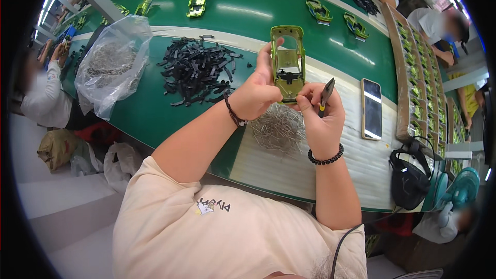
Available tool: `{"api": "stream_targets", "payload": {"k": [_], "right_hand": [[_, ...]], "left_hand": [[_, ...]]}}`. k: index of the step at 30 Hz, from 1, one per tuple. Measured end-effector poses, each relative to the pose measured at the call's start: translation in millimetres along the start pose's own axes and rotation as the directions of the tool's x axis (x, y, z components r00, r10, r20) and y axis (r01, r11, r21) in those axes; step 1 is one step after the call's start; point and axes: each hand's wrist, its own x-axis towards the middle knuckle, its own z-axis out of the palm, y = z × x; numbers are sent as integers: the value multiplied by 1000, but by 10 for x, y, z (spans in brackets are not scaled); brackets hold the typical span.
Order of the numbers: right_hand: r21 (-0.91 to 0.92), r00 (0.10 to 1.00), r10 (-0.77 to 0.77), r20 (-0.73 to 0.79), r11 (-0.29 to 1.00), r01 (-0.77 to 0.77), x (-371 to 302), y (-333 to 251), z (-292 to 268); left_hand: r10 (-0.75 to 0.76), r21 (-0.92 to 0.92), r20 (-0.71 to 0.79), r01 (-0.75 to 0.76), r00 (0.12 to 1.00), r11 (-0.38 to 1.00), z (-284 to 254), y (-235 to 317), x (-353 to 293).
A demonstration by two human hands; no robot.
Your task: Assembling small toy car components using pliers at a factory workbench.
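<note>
A lime-green toy car body shell (pixel 289 87), hollow side showing with a black part fitted inside, is held upright over the table. My left hand (pixel 258 93) is closed around its left edge and lower left corner. In my right hand (pixel 325 121) are pliers (pixel 327 94) with dark jaws pointing up and a black-and-yellow handle. The thumb and fingertips of that hand pinch at the shell's lower end; whether a small piece is between them cannot be made out. Just below both hands lies a heap of thin metal pins (pixel 279 129).
Left of my hands is a pile of black plastic strips (pixel 194 70), beside a clear bag (pixel 111 67) of metal pins. A phone (pixel 371 108) and black pouch (pixel 411 175) lie right. More shells ride the green belt (pixel 248 13); boxes of shells (pixel 418 72) stand right. Several people sit around.
</note>
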Motion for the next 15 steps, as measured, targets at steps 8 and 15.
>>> {"api": "stream_targets", "payload": {"k": [8,15], "right_hand": [[16,999,0,-40,1000,0,-26,55,18],[22,999,-29,-37,999,30,-37,79,27]], "left_hand": [[41,48,-2,-41,999,998,-33,-48,17],[37,41,-1,-37,999,998,-40,-53,10]]}}
